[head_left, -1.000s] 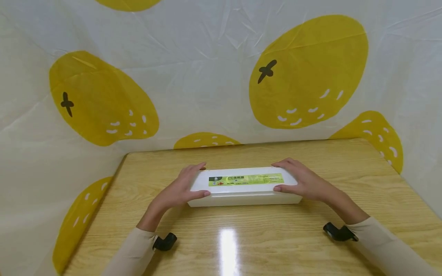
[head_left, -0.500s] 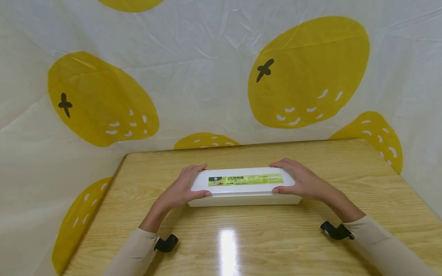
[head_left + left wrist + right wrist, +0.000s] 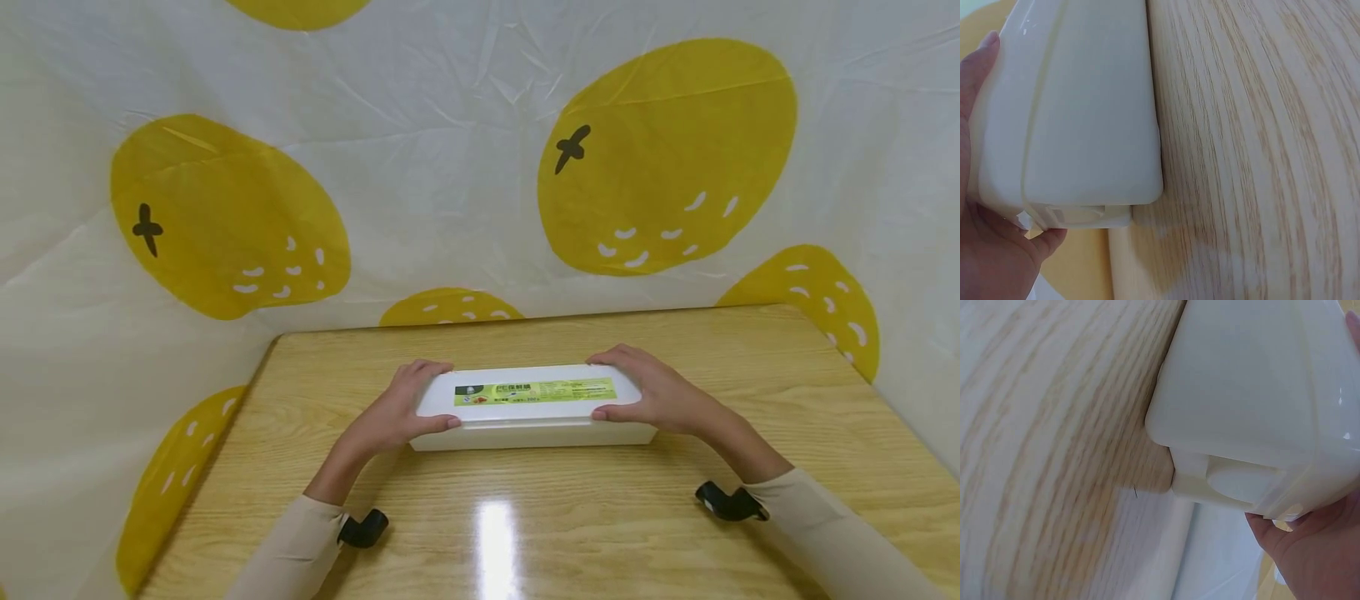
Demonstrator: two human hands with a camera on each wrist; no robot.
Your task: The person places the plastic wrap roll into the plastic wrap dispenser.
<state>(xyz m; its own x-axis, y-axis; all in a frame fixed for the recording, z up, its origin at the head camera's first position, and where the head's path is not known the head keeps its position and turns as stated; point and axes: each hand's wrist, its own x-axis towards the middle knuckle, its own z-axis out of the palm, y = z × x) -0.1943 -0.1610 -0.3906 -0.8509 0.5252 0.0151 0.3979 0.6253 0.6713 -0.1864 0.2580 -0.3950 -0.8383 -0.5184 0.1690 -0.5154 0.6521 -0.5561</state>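
A long white plastic cling film box [image 3: 525, 432] with a green printed label [image 3: 534, 392] on its lid lies crosswise on the wooden table. My left hand [image 3: 397, 410] grips its left end, the thumb along the front edge of the lid and the fingers at the back. At the opposite end my right hand [image 3: 660, 393] holds it the same way. The left wrist view shows the box's end [image 3: 1085, 215] with a thumb and a finger around it. A recessed end [image 3: 1235, 478] of the box appears in the right wrist view, against the palm side of the hand.
The light wooden table [image 3: 600, 517] extends around the box on every side. Behind and to the left hangs a white cloth [image 3: 435, 183] printed with yellow fruit. Each sleeve carries a black wrist camera, one left [image 3: 363, 528] and one right [image 3: 731, 502].
Both hands keep their hold on the box, which stays in place on the table. The right hand and forearm have shifted very slightly left; the head view has moved a little.
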